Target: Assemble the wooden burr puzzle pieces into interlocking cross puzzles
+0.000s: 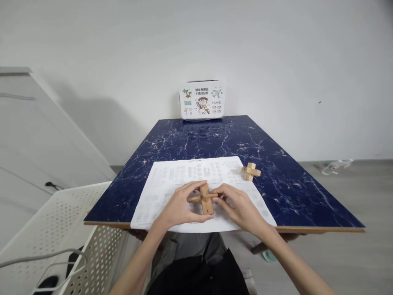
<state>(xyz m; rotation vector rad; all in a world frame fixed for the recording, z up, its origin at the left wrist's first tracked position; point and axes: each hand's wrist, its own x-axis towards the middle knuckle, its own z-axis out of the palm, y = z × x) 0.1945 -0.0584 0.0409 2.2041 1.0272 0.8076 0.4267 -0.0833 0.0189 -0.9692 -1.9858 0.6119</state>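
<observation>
Between my hands is a wooden puzzle (206, 205), a flat block with a rounded stick running crosswise through its middle. My left hand (181, 205) grips the block by its far and near ends, fingers at the top and thumb at the bottom. With thumb and fingertips, my right hand (238, 204) pinches the right end of the stick. Under both hands lies a white instruction sheet (172, 180) printed with faint diagrams. A second wooden puzzle (251, 172), made of crossed pale bars, stands at the sheet's right edge.
The dark blue marbled table (196, 141) has a brown front edge. At its far end a white cartoon-printed box (202, 100) leans by the wall. A white perforated basket (101, 241) with cables stands left; a clear plastic item (337, 166) lies on the floor right.
</observation>
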